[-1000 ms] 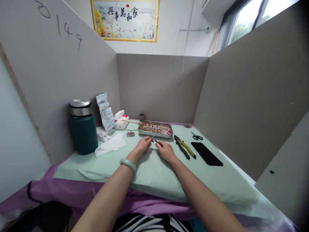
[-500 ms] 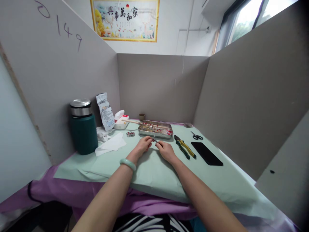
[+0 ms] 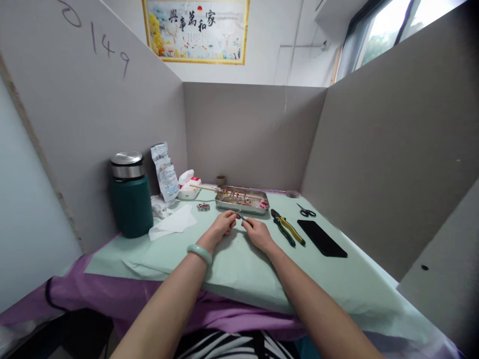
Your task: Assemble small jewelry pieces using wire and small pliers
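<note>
In front of the metal tray (image 3: 243, 210), my two hands come close together over the table. My left hand (image 3: 223, 223), with a pale green bangle on its wrist, is closed in a pinch; the small thing at its fingertips is too tiny to make out. Closed around a slim metal tool (image 3: 241, 216), my right hand (image 3: 257, 233) points its tip toward the left fingertips. Whether this tool is tweezers or something else cannot be told. Red and gold beads (image 3: 239, 198) lie in the tray, and a small pile of beadwork (image 3: 203, 207) sits to its left.
Right of my hands lie green-and-yellow pliers (image 3: 288, 228), a black phone (image 3: 322, 238) and scissors (image 3: 307, 211). On the left stand a green thermos (image 3: 130, 204), a foil pouch (image 3: 165, 172), a white paper (image 3: 174, 223) and a tissue pack (image 3: 189, 189). Grey partitions (image 3: 254, 134) enclose the table.
The view has shifted very slightly. Both hands keep the same grip and place, the tool tip still at the left fingertips.
</note>
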Motion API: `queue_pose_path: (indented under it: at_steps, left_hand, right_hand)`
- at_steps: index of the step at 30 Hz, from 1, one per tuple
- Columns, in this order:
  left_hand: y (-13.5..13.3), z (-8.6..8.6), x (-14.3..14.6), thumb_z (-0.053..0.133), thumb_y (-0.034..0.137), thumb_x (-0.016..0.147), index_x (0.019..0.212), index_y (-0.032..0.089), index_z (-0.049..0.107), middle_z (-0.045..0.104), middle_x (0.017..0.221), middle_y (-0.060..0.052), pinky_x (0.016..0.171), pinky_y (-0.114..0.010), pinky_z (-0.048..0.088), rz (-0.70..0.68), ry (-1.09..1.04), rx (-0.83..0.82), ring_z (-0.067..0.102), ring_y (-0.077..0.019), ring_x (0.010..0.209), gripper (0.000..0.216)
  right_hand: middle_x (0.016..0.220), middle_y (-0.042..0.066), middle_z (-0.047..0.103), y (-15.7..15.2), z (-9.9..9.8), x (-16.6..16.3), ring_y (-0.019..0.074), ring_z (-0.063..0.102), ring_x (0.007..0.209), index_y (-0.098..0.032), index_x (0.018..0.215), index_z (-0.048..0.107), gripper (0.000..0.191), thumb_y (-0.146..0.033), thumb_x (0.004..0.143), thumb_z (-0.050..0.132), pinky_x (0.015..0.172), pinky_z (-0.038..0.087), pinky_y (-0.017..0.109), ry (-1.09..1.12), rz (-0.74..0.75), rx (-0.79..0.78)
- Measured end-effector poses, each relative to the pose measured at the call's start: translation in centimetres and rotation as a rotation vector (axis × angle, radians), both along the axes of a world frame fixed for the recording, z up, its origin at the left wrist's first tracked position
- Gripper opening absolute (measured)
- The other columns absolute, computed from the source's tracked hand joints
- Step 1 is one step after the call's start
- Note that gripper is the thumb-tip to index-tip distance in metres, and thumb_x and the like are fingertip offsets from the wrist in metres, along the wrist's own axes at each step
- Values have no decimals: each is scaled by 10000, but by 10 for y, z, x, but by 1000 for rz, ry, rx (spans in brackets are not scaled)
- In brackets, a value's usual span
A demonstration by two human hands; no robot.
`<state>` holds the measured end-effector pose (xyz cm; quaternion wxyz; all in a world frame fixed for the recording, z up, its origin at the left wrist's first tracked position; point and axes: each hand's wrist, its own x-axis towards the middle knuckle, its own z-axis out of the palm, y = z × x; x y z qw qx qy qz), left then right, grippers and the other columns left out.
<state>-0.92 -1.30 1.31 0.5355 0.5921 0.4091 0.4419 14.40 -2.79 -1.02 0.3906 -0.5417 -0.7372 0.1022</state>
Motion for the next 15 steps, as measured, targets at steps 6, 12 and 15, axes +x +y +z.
queue_pose_path:
  at_steps: [6, 12, 15]
  left_hand:
    - [0, -1, -1, 499, 323, 800, 799, 170, 513, 327, 490, 79, 383, -195, 118, -41, -17, 1, 203, -38, 362, 154]
    - [0, -1, -1, 496, 320, 795, 792, 171, 513, 338, 496, 76, 384, -197, 122, -40, 18, 14, 219, -38, 366, 151]
    - [0, -1, 0, 502, 323, 786, 788, 170, 523, 345, 498, 75, 387, -198, 124, -24, 43, 20, 222, -37, 365, 154]
  right_hand:
    - [666, 11, 620, 0, 1, 1, 155, 534, 658, -200, 731, 641, 337, -400, 844, 394, 600, 328, 231, 57, 42, -11]
    - [653, 13, 623, -2, 4, 2, 158, 538, 653, -195, 724, 645, 350, -402, 845, 390, 601, 325, 232, 51, 46, -25]
    - [663, 16, 635, -3, 5, 1, 159, 545, 663, -196, 720, 650, 339, -381, 846, 396, 599, 320, 232, 36, 40, -25]
